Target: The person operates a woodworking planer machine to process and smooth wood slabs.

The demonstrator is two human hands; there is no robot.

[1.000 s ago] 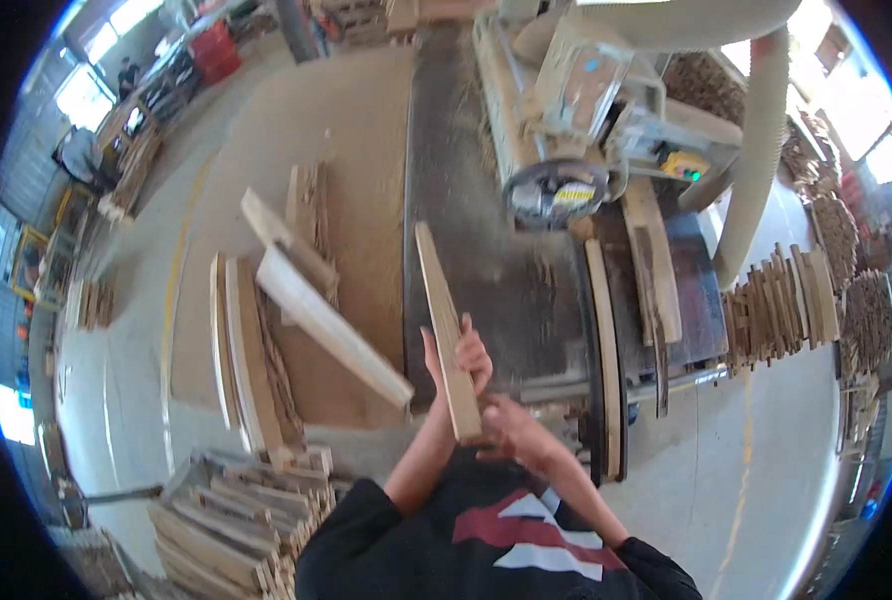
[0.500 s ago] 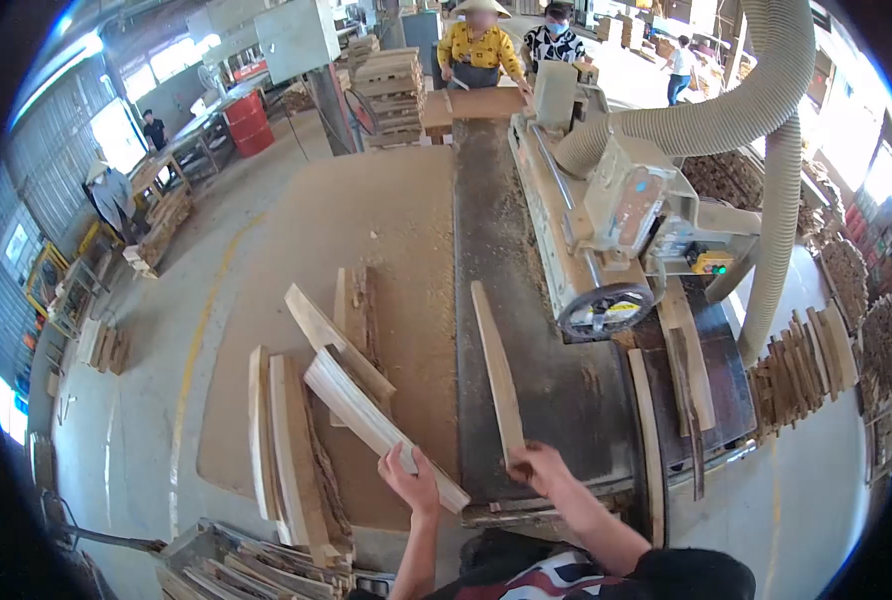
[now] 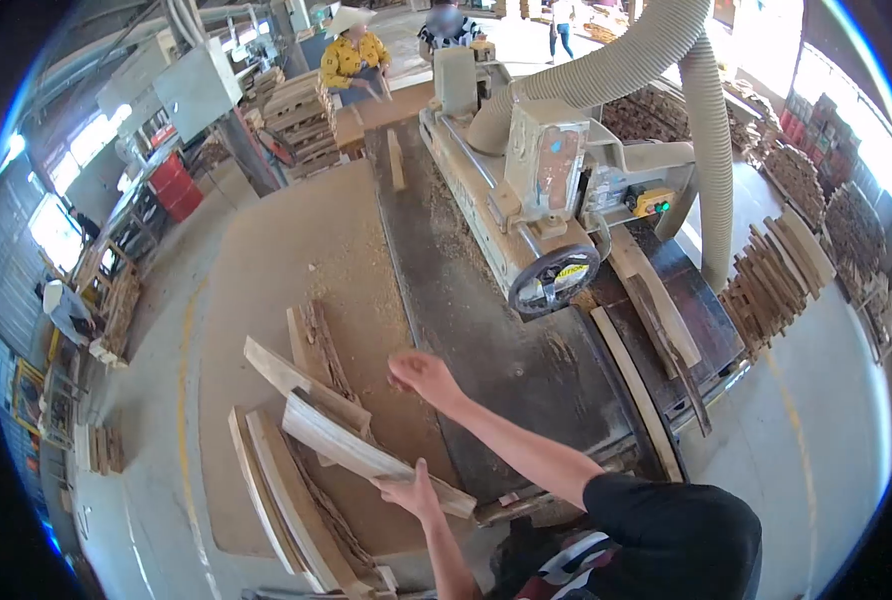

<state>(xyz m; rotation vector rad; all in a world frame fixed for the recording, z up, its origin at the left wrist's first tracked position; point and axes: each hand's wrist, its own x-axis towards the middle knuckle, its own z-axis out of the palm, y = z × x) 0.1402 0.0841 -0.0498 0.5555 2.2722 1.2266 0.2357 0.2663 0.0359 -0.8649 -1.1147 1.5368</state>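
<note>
My left hand (image 3: 411, 492) is closed around the lower part of a pale curved board (image 3: 338, 437), which lies slanting over other boards on the brown tabletop. Above the edge between the brown top and the dark machine bed (image 3: 486, 362), my right hand (image 3: 421, 378) is held out with its fingers curled; whether anything is in them is hidden. A narrow wooden strip (image 3: 396, 160) lies at the far end of the dark bed. Left of the held board, long boards with bark edges (image 3: 291, 500) rest side by side.
A machine with a handwheel (image 3: 554, 279) and thick hoses (image 3: 711, 160) stands over the bed's right side. Boards (image 3: 656, 300) lie on the right-hand table, with stacked wood beyond. A person in yellow (image 3: 354, 62) and another person (image 3: 451, 28) stand at the far end.
My right hand has let go of the narrow strip and moved left and up. The strip is now at the bed's far end. The view has turned; my left hand still holds the pale board.
</note>
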